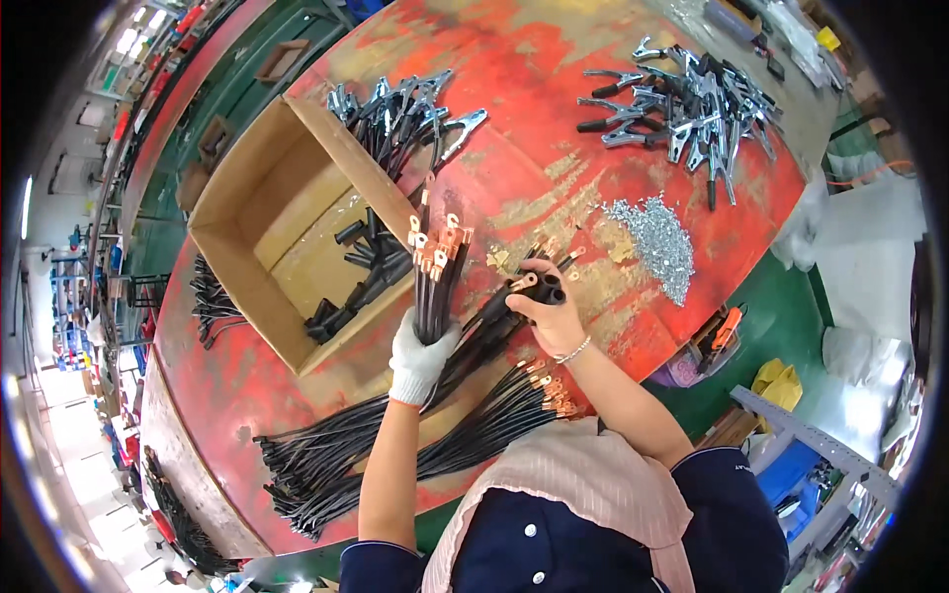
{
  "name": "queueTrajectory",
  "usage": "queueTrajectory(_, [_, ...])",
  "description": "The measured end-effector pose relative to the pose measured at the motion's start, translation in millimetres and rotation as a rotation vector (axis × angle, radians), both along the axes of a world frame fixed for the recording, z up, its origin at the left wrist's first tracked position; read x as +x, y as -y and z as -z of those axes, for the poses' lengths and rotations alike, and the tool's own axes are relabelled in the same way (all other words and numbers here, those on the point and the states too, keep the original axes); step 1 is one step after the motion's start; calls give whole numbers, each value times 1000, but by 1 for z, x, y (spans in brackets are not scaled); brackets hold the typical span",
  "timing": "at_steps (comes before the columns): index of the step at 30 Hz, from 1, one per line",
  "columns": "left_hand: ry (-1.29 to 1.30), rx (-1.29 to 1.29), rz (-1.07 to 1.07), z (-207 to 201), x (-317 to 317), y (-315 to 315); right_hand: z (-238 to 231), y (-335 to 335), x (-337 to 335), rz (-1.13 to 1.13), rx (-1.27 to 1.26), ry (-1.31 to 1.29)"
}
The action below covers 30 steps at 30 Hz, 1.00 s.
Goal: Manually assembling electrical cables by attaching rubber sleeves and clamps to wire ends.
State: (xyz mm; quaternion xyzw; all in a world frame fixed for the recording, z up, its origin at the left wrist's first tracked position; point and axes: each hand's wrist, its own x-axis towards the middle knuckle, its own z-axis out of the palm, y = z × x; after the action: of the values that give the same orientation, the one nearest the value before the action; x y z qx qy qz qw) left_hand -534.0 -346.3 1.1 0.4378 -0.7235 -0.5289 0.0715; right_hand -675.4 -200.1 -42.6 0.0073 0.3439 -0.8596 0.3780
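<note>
My left hand (421, 358), in a white knit glove, is closed around an upright bundle of black cables (435, 306) whose copper lugs (435, 255) fan out above the fist. To its right, my bare right hand (557, 324) grips several short black tubular sleeves (545, 288), their hollow ends facing up. Beneath both hands, more black cables (341, 435) stretch across the table toward the left. A second group of cables (465, 425) lies nearer to me, copper lugs at its right end.
An open cardboard box (237, 287) with loose black sleeves (381, 265) stands left of my hands on the worn red table (524, 119). Metal spring clamps (395, 119) lie behind it, with another clamp pile (692, 109) at far right. Small silvery metal pieces (660, 242) are heaped at right.
</note>
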Motion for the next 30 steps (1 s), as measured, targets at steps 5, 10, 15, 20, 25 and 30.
queueTrajectory(5, [-107, 8, -54, 5, -1, -6, 50, 11, 59, -110, 454, -144])
queueTrajectory(10, [-111, 66, -47, -1, 5, 0, 66, -25, 35, -710, 707, -304])
queueTrajectory(15, [-109, 154, -40, -5, 9, 0, 10, -54, -35, -610, 458, -485])
queueTrajectory(20, [-102, 214, -43, -12, 6, -3, -39, -22, -60, -53, 211, -191])
queueTrajectory(25, [-81, 181, 10, -8, 11, -2, -28, -7, -61, 46, 32, 177])
queueTrajectory(30, [-77, 202, 42, -1, 18, -1, -36, -6, -56, 43, -39, 248])
